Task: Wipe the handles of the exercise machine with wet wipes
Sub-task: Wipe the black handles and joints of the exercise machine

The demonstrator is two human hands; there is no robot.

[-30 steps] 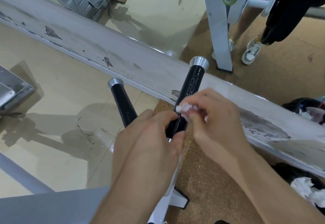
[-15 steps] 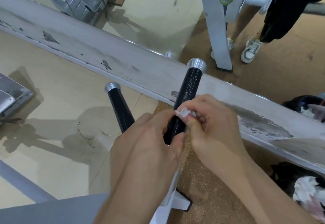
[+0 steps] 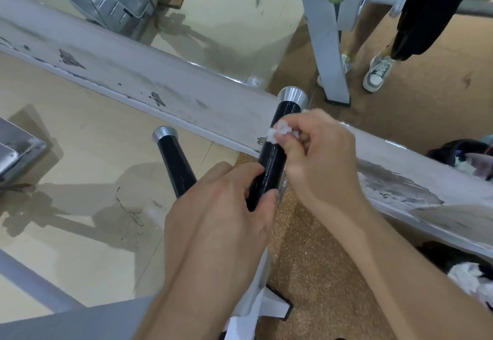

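Observation:
Two black handles with silver end caps rise from the exercise machine. My left hand (image 3: 221,206) grips the lower part of the right handle (image 3: 274,155). My right hand (image 3: 320,158) pinches a small crumpled white wet wipe (image 3: 278,131) and presses it against the upper part of that handle, just below its silver cap (image 3: 292,96). The left handle (image 3: 176,161) stands free beside my left hand, nothing touching it.
A worn white beam (image 3: 186,99) runs diagonally behind the handles, with a mirror above it. A white machine post (image 3: 325,46) stands at the upper right beside a person's sneakers (image 3: 377,73). Dark bags with white cloth (image 3: 464,273) lie at the right. Cork flooring (image 3: 306,259) is underfoot.
My right hand has slid the wipe up the right handle toward its silver cap. My left hand keeps its grip lower down.

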